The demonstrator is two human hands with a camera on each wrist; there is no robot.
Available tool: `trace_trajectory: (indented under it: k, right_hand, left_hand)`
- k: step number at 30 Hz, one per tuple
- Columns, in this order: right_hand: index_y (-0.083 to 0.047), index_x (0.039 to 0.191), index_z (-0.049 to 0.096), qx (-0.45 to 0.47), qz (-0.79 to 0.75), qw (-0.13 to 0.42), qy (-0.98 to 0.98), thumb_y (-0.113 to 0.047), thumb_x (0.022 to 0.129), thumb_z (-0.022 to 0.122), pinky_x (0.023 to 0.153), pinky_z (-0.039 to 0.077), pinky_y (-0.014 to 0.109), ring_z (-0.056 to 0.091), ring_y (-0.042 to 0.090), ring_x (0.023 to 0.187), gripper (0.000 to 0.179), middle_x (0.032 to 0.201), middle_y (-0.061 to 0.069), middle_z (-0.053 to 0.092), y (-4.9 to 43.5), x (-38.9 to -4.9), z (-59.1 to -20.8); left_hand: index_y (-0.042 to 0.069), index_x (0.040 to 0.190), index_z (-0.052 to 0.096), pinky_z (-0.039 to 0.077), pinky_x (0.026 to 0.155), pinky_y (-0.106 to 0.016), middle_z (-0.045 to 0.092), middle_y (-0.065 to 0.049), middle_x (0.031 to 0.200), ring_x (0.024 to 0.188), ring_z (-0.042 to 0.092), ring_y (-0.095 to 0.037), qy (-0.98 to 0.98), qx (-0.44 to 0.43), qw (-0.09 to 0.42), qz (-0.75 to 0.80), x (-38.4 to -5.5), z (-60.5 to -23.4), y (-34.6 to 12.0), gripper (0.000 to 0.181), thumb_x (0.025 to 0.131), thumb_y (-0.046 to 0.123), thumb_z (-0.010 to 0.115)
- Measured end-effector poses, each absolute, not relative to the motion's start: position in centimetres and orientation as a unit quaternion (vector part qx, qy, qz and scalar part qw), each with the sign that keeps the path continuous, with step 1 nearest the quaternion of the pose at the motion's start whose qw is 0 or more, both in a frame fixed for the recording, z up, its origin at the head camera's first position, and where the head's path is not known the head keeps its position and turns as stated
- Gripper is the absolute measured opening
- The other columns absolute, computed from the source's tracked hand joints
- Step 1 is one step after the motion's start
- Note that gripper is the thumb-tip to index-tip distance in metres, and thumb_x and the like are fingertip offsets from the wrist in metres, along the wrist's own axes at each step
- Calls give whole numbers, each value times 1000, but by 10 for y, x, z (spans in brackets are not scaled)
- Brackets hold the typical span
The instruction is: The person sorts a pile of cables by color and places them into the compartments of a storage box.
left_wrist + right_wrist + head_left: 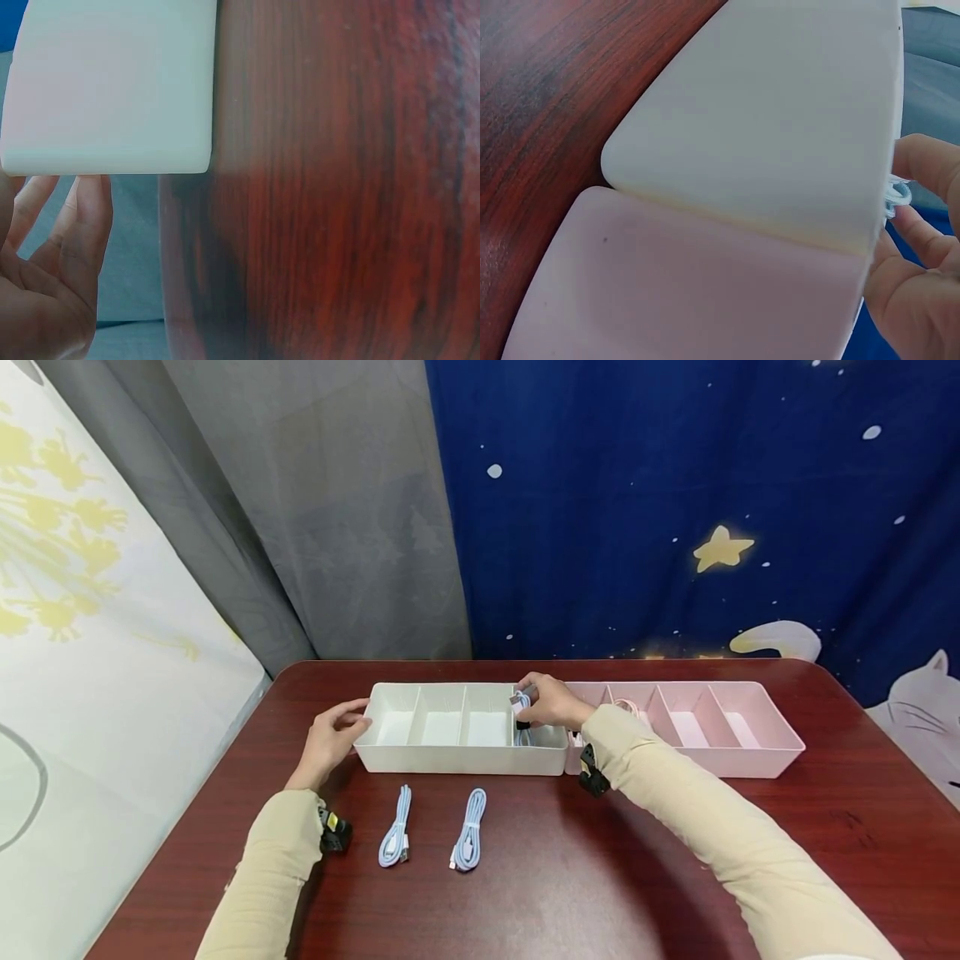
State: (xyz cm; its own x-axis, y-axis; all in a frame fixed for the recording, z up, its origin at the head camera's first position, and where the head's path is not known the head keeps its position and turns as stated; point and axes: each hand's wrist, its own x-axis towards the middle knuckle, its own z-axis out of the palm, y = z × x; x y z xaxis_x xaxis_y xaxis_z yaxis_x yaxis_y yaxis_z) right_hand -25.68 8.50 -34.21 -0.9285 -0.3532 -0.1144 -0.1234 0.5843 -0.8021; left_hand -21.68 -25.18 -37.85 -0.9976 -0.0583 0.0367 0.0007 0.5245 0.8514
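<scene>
A white divided box (465, 760) stands on the table. At its left end, my left hand (330, 739) touches the box's upper edge with its fingertips; in the left wrist view the fingers (86, 225) reach up to the box's end. My right hand (553, 703) pinches a bundled light-blue USB cable (521, 700) over the rightmost compartment. The right wrist view shows a loop of that cable (898, 196) between thumb and fingers, the rest hidden by the wall. On the table in front lie two more bundled light-blue cables, a left one (395, 828) and a right one (469, 831).
A pink divided box (757, 764) abuts the white box's right end. A pinkish cable (626, 705) lies in one of its compartments; my right forearm hides part of it. The brown table (525, 893) runs back to grey and blue curtains (600, 510).
</scene>
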Motion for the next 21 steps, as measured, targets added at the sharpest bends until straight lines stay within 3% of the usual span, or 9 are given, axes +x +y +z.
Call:
trace_trajectory:
  k: [10, 21]
  right_hand:
    - [5, 110, 52, -126, -445, 120, 879, 4, 72, 67, 61, 52, 32, 59, 21, 69, 40, 86, 18, 59, 87, -257, -337]
    - [5, 110, 51, -122, -443, 120, 880, 3, 73, 66, 61, 52, 30, 56, 21, 70, 41, 89, 18, 56, 92, -256, -335]
  left_hand:
    - [14, 127, 49, 50, 70, -42, 54, -16, 109, 91, 54, -26, -873, 18, 29, -487, -217, -378, -252, 42, 88, 27, 55]
    - [13, 127, 49, 50, 69, -42, 54, -15, 108, 91, 54, -26, -873, 16, 32, -486, -216, -377, -252, 42, 88, 26, 54]
